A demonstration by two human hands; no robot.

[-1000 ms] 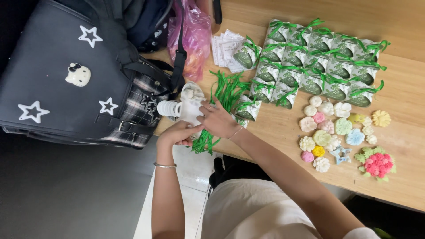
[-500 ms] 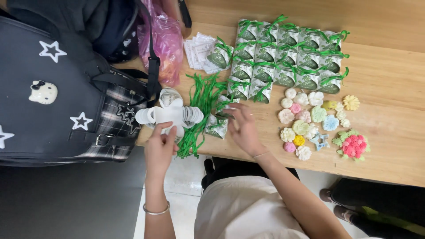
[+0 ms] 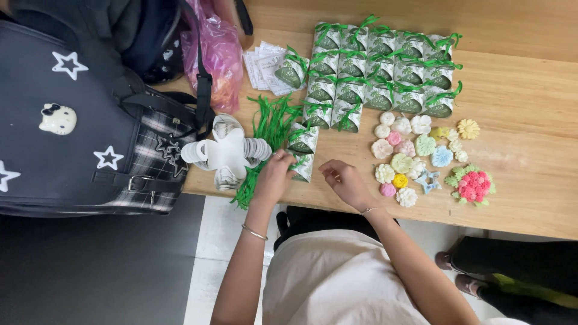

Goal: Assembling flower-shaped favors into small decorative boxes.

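- Head view, looking down on a pale wooden table (image 3: 530,138): the left hand (image 3: 274,174) has its fingers curled narrow onto a small white-and-green folded paper favour box tied with green ribbon (image 3: 303,164), which lies at the table's near edge just right of a loose bundle of green ribbon strips (image 3: 268,129).
- The right hand (image 3: 343,180) rests near that box, fingers loosely bent and holding nothing that I can make out.
- I judge the box light, thin-walled and easy to crush; pinch it by its folded side edges or its ribbon knot, not across the flat faces.
- The ribbon strips look limp and slippery, best gathered a few at a time.
- An unfolded white flower-shaped box blank (image 3: 226,153) lies flat left of the strips, touching them; one only.
- Finished boxes (image 3: 385,66) stand in rows farther back; roughly twenty, overlap hiding an exact count.
- Small pastel flower-shaped pieces (image 3: 415,153) number about fifteen, plus one pink-and-green rosette (image 3: 472,183).
- One black bag with white stars (image 3: 78,126), one pink plastic bag (image 3: 217,54).
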